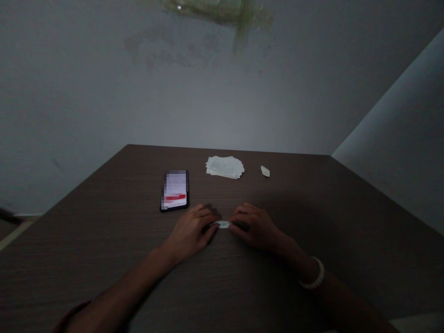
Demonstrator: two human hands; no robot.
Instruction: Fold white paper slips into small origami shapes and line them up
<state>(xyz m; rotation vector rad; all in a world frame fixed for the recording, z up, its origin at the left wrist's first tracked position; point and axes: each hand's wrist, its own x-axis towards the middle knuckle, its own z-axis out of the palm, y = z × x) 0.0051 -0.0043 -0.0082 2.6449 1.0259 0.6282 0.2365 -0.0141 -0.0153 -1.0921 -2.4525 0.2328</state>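
Between my two hands, low over the brown table (222, 286), is a narrow folded strip of white paper (224, 225). My left hand (194, 230) pinches its left end between thumb and fingers. At the right end, the fingers and thumb of my right hand (255, 225) close on the same strip. Both ends of the paper are hidden under my fingertips. A light beaded bracelet (315, 275) circles my right wrist.
A phone (175, 189) with a lit screen lies just beyond my left hand. Farther back sits a loose pile of printed paper sheets (225, 167), with a small folded paper piece (265, 171) to its right. The stained wall (222, 101) borders the table's far edge.
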